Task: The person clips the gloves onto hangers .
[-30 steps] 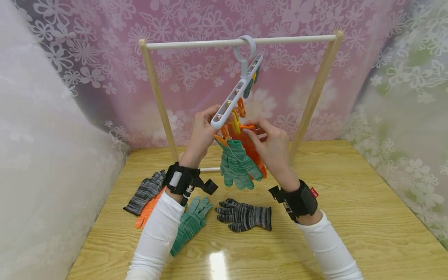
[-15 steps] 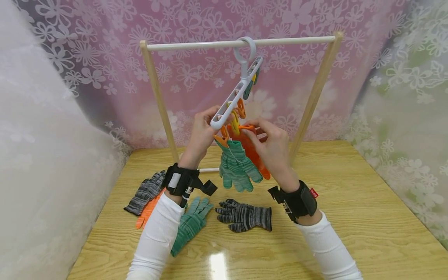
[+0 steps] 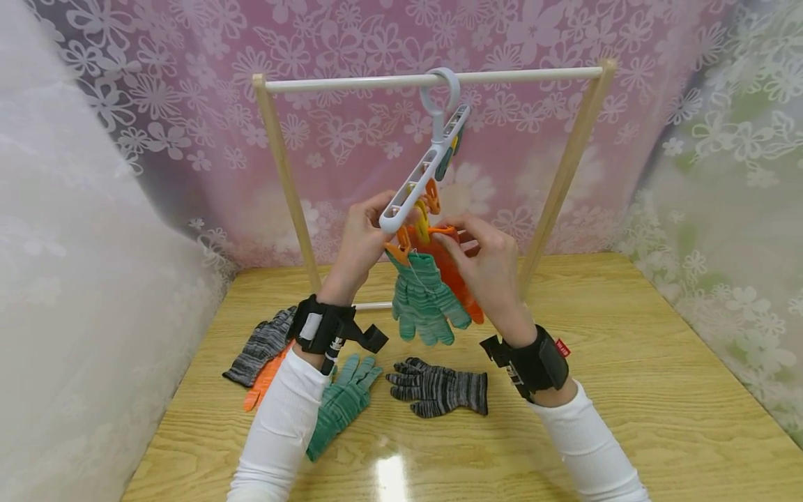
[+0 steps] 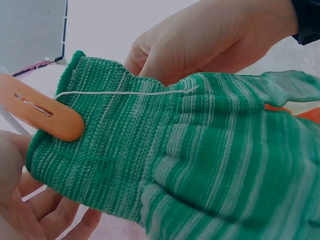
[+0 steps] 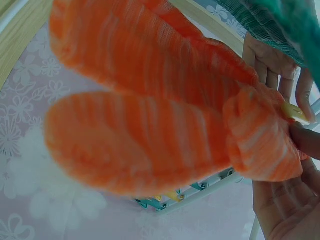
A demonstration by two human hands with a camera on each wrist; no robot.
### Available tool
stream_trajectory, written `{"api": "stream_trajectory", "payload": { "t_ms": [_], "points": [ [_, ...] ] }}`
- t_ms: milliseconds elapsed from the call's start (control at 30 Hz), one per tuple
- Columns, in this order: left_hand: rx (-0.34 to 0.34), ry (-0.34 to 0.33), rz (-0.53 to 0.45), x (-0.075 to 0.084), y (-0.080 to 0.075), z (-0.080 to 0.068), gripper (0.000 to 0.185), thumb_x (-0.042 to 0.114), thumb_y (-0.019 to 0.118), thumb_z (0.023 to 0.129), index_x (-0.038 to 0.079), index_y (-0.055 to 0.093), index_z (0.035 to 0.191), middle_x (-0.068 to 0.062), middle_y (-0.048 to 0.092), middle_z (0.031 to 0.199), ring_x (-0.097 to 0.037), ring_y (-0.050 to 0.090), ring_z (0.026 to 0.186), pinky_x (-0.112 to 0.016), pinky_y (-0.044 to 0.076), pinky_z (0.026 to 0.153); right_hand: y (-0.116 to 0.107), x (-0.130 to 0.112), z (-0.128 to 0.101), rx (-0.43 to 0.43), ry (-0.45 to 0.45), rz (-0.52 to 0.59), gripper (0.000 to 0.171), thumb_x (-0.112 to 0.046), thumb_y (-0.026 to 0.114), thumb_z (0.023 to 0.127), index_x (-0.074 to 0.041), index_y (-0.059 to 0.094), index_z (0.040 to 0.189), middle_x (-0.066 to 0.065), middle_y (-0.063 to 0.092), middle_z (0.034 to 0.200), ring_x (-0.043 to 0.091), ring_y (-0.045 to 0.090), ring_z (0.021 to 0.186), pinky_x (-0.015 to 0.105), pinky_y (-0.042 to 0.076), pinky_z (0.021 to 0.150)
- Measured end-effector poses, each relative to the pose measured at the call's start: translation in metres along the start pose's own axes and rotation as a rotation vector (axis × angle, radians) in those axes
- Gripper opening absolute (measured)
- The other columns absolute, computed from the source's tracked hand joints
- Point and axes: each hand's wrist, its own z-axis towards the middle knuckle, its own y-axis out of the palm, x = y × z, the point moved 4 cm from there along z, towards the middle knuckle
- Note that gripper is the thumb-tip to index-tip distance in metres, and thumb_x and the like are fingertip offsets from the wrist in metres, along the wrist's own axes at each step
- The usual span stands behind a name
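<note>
A grey clip hanger (image 3: 433, 155) hangs by its ring, one end toward me. At that end my left hand (image 3: 360, 237) holds a yellow clothespin (image 3: 422, 222), its fingertips partly hidden behind the hanger. My right hand (image 3: 492, 261) pinches the cuff of an orange knit glove (image 3: 448, 268) just below that clothespin. Whether the yellow clothespin bites the cuff is hard to tell. In front dangles a green striped glove (image 3: 426, 296), its cuff gripped by an orange clothespin (image 4: 60, 120). The right wrist view shows the orange glove's fingers (image 5: 135, 145) up close.
A white rod (image 3: 527, 73) on wooden posts carries the hanger. More clothespins (image 3: 447, 160) hang along its far half. On the wooden table (image 3: 627, 390) lie a grey-black glove (image 3: 439, 388), another green glove (image 3: 341, 404), an orange glove (image 3: 263, 380) and a second grey-black glove (image 3: 263, 345).
The orange glove's lower end has swung slightly to the right, and the green glove has shifted a little. Both hands keep nearly the same place and hold.
</note>
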Motion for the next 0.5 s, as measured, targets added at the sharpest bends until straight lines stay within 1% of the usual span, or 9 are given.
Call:
{"api": "stream_trajectory", "payload": {
  "t_ms": [100, 167, 233, 367, 500],
  "points": [
    [-0.022, -0.023, 0.002, -0.0003, -0.0001, -0.0019, 0.023, 0.007, 0.071, 0.096, -0.001, 0.07, 0.117, -0.016, 0.07, 0.111, -0.025, 0.065, 0.1, -0.035, 0.044, 0.084, -0.0001, -0.0003, -0.0004, 0.0, 0.006, 0.005, 0.016, -0.012, 0.078, 0.089, -0.003, 0.075, 0.103, 0.011, 0.076, 0.095, 0.025, 0.072, 0.075, 0.039, 0.061, 0.063],
    [-0.038, -0.043, -0.006, -0.0015, -0.0005, -0.0028, 0.025, 0.005, 0.068, 0.097, -0.001, 0.069, 0.122, -0.016, 0.069, 0.116, -0.025, 0.066, 0.104, -0.034, 0.045, 0.084, 0.0002, 0.0001, -0.001, -0.003, 0.007, 0.006, 0.016, -0.012, 0.077, 0.09, -0.004, 0.075, 0.103, 0.011, 0.076, 0.095, 0.025, 0.072, 0.075, 0.039, 0.061, 0.064],
    [-0.051, -0.057, -0.011, -0.0019, -0.001, -0.0036, 0.028, 0.003, 0.066, 0.098, -0.002, 0.068, 0.125, -0.018, 0.068, 0.118, -0.026, 0.067, 0.104, -0.034, 0.046, 0.084, 0.0006, -0.0001, -0.0015, -0.007, 0.004, 0.011, 0.016, -0.012, 0.077, 0.09, -0.004, 0.075, 0.103, 0.011, 0.076, 0.096, 0.025, 0.072, 0.075, 0.039, 0.061, 0.063],
    [-0.073, -0.09, -0.001, -0.004, -0.0023, -0.0052, 0.031, 0.003, 0.063, 0.1, -0.001, 0.065, 0.131, -0.02, 0.069, 0.114, -0.024, 0.061, 0.101, -0.034, 0.046, 0.086, 0.0014, -0.0002, -0.002, -0.008, -0.002, 0.02, 0.015, -0.012, 0.077, 0.09, -0.004, 0.075, 0.103, 0.011, 0.076, 0.096, 0.024, 0.072, 0.075, 0.038, 0.061, 0.063],
    [-0.089, -0.113, -0.007, -0.0064, -0.0037, -0.007, 0.033, 0.003, 0.059, 0.102, 0.0, 0.062, 0.135, -0.021, 0.068, 0.113, -0.026, 0.061, 0.106, -0.036, 0.048, 0.09, 0.0026, 0.0003, -0.0022, -0.007, -0.007, 0.025, 0.016, -0.011, 0.078, 0.089, -0.004, 0.076, 0.103, 0.01, 0.076, 0.095, 0.024, 0.072, 0.075, 0.037, 0.061, 0.063]
  ]
}}
